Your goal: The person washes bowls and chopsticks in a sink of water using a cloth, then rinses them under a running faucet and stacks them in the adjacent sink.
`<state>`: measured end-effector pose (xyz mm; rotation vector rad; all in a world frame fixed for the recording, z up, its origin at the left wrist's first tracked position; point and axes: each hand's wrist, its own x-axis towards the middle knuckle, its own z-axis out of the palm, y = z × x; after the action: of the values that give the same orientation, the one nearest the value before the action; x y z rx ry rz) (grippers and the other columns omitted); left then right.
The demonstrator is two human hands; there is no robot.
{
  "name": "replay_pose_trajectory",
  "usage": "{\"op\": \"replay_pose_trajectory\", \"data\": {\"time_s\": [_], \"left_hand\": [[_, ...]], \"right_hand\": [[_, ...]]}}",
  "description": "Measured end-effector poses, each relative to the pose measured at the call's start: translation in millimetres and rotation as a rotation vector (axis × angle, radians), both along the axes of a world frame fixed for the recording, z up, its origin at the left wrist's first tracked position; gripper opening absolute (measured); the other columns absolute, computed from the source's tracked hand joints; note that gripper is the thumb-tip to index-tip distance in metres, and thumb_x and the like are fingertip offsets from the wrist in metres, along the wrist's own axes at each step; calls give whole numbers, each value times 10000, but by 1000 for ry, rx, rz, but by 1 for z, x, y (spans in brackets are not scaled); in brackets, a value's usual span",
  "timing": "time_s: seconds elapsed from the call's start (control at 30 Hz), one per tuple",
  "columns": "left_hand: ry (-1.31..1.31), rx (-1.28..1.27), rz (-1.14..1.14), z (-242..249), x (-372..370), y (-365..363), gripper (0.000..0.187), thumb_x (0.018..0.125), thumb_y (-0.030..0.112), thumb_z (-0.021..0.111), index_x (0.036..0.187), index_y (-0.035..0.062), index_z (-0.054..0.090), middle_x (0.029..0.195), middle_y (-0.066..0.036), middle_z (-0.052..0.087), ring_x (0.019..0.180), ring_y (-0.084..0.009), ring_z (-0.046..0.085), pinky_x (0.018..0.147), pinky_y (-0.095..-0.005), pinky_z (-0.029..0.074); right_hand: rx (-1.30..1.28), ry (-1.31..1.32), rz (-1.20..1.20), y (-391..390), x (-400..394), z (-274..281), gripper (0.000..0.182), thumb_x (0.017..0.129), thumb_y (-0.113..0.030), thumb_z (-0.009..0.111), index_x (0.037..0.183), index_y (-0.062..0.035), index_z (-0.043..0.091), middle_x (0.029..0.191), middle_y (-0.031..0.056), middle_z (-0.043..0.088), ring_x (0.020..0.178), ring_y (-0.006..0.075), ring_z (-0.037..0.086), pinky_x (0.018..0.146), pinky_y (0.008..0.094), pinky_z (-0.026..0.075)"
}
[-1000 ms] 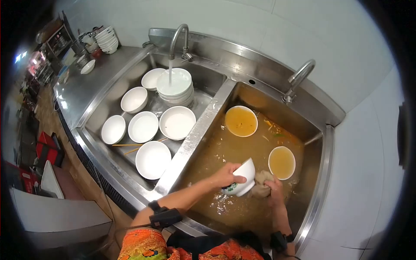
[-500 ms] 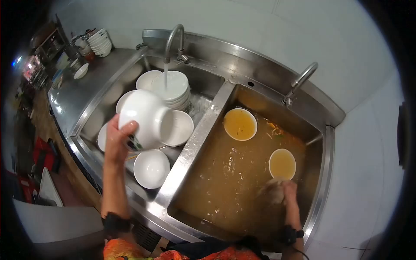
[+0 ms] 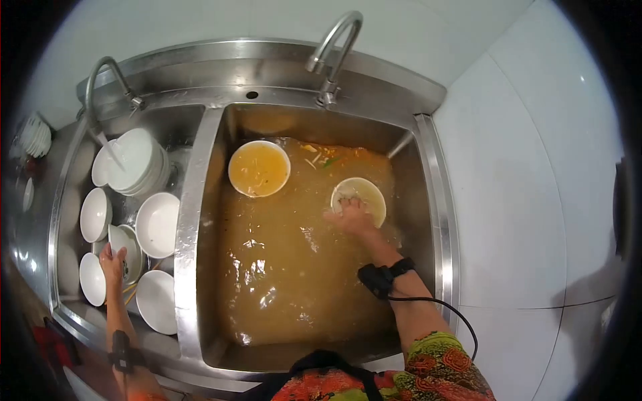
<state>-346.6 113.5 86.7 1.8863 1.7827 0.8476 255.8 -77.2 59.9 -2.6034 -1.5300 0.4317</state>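
Note:
In the left basin [image 3: 188,294], my left hand [image 3: 112,266] grips a white bowl [image 3: 128,248] by its rim, and the bowl is tilted. White bowls stand around it, among them a bowl [image 3: 158,225] to its right and another bowl [image 3: 158,302] nearer me. My right hand [image 3: 354,217] is at a white bowl [image 3: 376,195] in the murky water of the right basin. Its fingers reach inside the rim and its thumb lies outside, at the left; the fingertips are partly under liquid. A bowl [image 3: 259,168] of orange-yellow liquid floats at the back left.
Water runs from the left faucet [image 3: 107,144] onto a stack of white dishes [image 3: 137,164]. The right faucet [image 3: 334,60] arches over the back rim. Food scraps [image 3: 324,155] float along the back. Chopsticks [image 3: 131,291] lie among the left bowls. A cable [image 3: 461,314] trails from my right wrist.
My view has swung right. My left hand has lowered the bowl from above the left basin down among the others. My right hand has moved from below the right-hand bowl onto it.

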Motion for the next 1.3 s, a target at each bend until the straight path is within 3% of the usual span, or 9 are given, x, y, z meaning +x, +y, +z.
{"op": "replay_pose_trajectory", "data": {"time_s": [0.2,0.5,0.77,0.8,0.87,1.03,1.17,1.23,1.3], "left_hand": [[424,48,128,-62,-26,-4,418,729,197,630,1087,-10,570,980,-204,621,905,-329,602,815,-393,451],[-550,-145,-387,137,278,-113,175,861,132,557,986,16,599,899,-50,608,801,-121,566,721,-261,462],[-922,-672,-299,-103,455,-179,483,778,366,652,1132,56,546,1012,-86,610,935,-175,580,787,-310,501],[-980,-624,-251,-169,466,-183,448,774,329,668,1123,64,569,1004,-76,622,903,-162,592,764,-292,506],[-1053,-859,-290,-74,438,-185,349,754,269,676,1001,36,593,856,-51,625,783,-124,576,685,-259,485],[-1185,-747,-255,-92,444,-194,313,843,283,549,1057,57,573,951,-55,616,843,-150,565,730,-272,455],[-1107,-734,-46,-82,441,-194,398,842,360,543,1110,67,573,1010,-73,617,903,-164,564,796,-289,443],[-1113,-727,23,-78,442,-199,394,834,365,544,1092,69,585,1008,-77,617,903,-165,563,790,-291,443],[-1164,-646,38,-74,436,-192,323,823,319,531,1047,96,596,961,-83,615,889,-151,559,772,-278,444]], "right_hand": [[-137,-98,22,-12,-11,5,677,698,-361,651,1246,-42,414,1231,188,427,1134,365,424,926,483,374],[297,814,-126,-20,5,31,378,715,-212,665,1008,17,599,826,119,638,706,220,611,652,338,482],[254,1268,153,-47,-43,7,288,883,-174,539,1121,-11,545,1080,91,572,994,169,521,859,315,419],[539,589,777,-55,-24,-37,288,886,-135,514,1146,-11,529,1085,76,564,1034,157,501,908,298,393],[382,1626,-38,-61,-48,-16,246,860,-96,500,1084,-7,543,1047,95,570,978,211,536,852,299,422],[213,441,-138,-32,-103,16,311,876,-196,477,1120,-2,482,1025,98,564,975,239,529,829,313,424],[307,306,-81,-22,-74,-67,216,897,-244,450,956,-43,499,955,84,555,925,212,539,790,350,430],[317,1541,-157,-30,-66,-59,269,881,-248,482,1026,-22,500,1007,96,548,972,229,520,831,347,419],[166,1381,33,-33,-58,-54,284,859,-213,510,1069,-23,495,1037,89,543,993,211,508,849,336,411]]}}
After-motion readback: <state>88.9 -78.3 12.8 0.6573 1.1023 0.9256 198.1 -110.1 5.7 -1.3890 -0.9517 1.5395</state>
